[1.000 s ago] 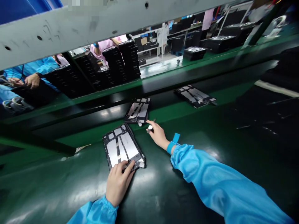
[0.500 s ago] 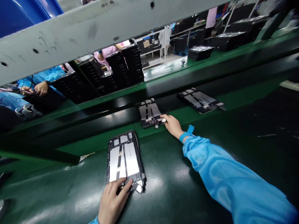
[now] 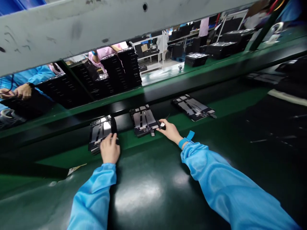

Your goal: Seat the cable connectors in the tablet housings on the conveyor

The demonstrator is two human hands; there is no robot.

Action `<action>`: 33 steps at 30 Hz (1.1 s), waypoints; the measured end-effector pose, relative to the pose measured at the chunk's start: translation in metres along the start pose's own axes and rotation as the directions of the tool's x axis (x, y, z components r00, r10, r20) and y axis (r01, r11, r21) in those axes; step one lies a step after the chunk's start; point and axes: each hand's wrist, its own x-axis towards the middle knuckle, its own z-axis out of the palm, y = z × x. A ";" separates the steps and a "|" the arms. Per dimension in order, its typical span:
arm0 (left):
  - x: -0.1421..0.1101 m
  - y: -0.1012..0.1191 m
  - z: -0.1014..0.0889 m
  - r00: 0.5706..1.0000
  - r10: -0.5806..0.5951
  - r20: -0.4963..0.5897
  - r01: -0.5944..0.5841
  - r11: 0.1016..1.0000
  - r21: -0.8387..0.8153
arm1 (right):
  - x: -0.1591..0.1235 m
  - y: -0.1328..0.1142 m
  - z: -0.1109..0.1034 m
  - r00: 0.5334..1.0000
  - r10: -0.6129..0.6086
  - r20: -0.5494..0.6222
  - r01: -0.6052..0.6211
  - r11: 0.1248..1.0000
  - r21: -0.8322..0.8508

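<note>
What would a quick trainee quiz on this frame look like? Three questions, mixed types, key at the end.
1. Multiple choice: which of these is the left hand nearest to?
A) the grey beam
B) the leftmost flat panel
C) the black stacks
2. True or false: a blue band is worn at the wrist of the right hand.
3. Fill in the blank: as seen in the picture, the right hand is by the ____ (left or right) side of the middle flat panel.

Key:
1. B
2. True
3. right
</note>
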 end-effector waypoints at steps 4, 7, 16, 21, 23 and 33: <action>0.004 0.062 0.039 0.996 -0.022 0.091 0.037 0.986 -0.162 | 0.009 -0.006 0.017 0.999 0.042 -0.006 -0.041 0.994 0.105; 0.007 0.083 0.056 0.988 -0.126 0.090 0.146 0.950 -0.275 | 0.010 -0.010 0.022 0.991 0.114 -0.076 -0.097 0.976 0.196; -0.059 0.084 0.005 0.959 -0.078 0.272 0.220 0.810 -0.543 | -0.092 -0.017 -0.029 0.985 0.171 0.030 -0.171 0.932 0.320; -0.129 0.094 -0.041 0.923 0.116 0.367 0.162 0.748 -0.644 | -0.178 -0.027 -0.091 0.915 0.079 0.396 -0.134 0.984 0.114; -0.156 0.100 -0.056 0.925 0.160 0.345 0.125 0.730 -0.672 | -0.205 -0.033 -0.107 0.891 0.112 0.441 -0.151 0.987 0.056; -0.210 0.129 -0.089 0.935 0.173 0.311 0.042 0.814 -0.579 | -0.232 -0.036 -0.132 0.860 0.176 0.479 -0.265 0.956 0.124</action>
